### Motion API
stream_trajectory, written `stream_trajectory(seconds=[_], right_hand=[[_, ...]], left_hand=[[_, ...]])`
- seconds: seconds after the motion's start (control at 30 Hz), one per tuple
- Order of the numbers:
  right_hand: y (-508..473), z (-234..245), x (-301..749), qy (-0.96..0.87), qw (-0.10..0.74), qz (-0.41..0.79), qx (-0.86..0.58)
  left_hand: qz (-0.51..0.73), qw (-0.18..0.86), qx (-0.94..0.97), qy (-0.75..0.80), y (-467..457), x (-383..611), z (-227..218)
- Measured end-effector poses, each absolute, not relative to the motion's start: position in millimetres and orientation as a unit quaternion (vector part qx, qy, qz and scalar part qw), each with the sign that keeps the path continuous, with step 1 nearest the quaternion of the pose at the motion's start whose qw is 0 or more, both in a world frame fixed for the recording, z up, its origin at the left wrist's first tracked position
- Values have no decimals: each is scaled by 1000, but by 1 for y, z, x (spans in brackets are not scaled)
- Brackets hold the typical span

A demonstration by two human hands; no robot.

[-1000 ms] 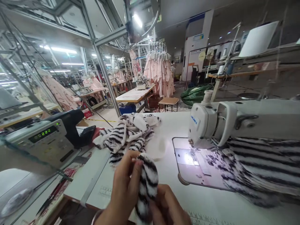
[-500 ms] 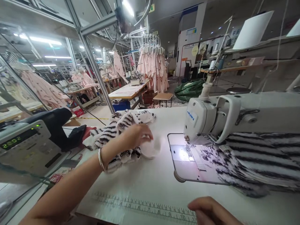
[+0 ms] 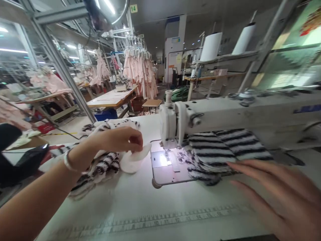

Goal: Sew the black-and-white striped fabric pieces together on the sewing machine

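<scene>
My left hand (image 3: 127, 140), a bangle on its wrist, pinches the edge of a small white curved cloth piece (image 3: 131, 162) left of the needle plate. Behind and beneath that forearm lies a heap of black-and-white striped fluffy fabric (image 3: 107, 162). My right hand (image 3: 273, 190) is blurred, with fingers stretched and apart. Its fingertips reach the front edge of a stack of striped fluffy fabric pieces (image 3: 220, 147) under the sewing machine arm; whether they touch is unclear. The sewing machine (image 3: 173, 124) has a lit needle area, with a scrap of striped fabric beside the plate.
A measuring scale (image 3: 160, 221) runs along the front of the white table (image 3: 140, 197). A metal frame post (image 3: 60, 67) rises at the left, and a dark device (image 3: 22, 164) sits at the left edge. Thread cones (image 3: 211, 46) and racks of pink garments (image 3: 140, 68) stand behind.
The view has turned to the right. My right hand has risen from the front edge toward the striped stack, its fingers spreading. My left hand now lifts the white piece's edge.
</scene>
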State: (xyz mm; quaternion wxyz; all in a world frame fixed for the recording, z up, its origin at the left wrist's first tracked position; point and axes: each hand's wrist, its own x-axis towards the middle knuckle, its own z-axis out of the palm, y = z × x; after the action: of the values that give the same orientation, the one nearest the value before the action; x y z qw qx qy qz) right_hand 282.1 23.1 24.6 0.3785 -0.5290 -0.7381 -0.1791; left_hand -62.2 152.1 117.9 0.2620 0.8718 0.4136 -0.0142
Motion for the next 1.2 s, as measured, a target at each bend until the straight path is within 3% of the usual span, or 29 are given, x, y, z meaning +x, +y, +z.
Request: stream_trajectory(seconds=[0.1,0.17,0.27,0.33,0.43,0.53,0.63,0.73,0.83,0.93,1.07,1.2], right_hand=[[42,34,283,-791,333,-191,-478],[54,36,285,-797,333,-151,-480],[69,48,288,-751,339,-28,-565],[74,61,288,-699,348,32,-624],[73,81,283,-664,382,12,-643],[67,89,279,-691,363,4,-625],[62,87,282,-735,298,80,-604],[64,82,287,-744,299,119,-586],[72,80,289,-715,349,117,-595],[74,88,287,-640,452,73,-617],[41,100,274,-590,548,-7,-593],[-21,74,256,-746,416,-81,-514]], left_hand=[[-62,359,830,422,119,-37,91],[-72,328,847,412,97,-21,68],[10,320,855,409,75,2,44],[81,446,805,382,69,19,39],[162,713,626,273,67,46,38],[218,823,483,205,68,70,38],[264,829,457,185,68,85,39],[308,805,474,180,71,95,43],[319,793,456,246,78,103,45],[303,793,438,294,83,107,44],[305,819,433,222,79,102,44],[268,896,327,139,62,85,44]])
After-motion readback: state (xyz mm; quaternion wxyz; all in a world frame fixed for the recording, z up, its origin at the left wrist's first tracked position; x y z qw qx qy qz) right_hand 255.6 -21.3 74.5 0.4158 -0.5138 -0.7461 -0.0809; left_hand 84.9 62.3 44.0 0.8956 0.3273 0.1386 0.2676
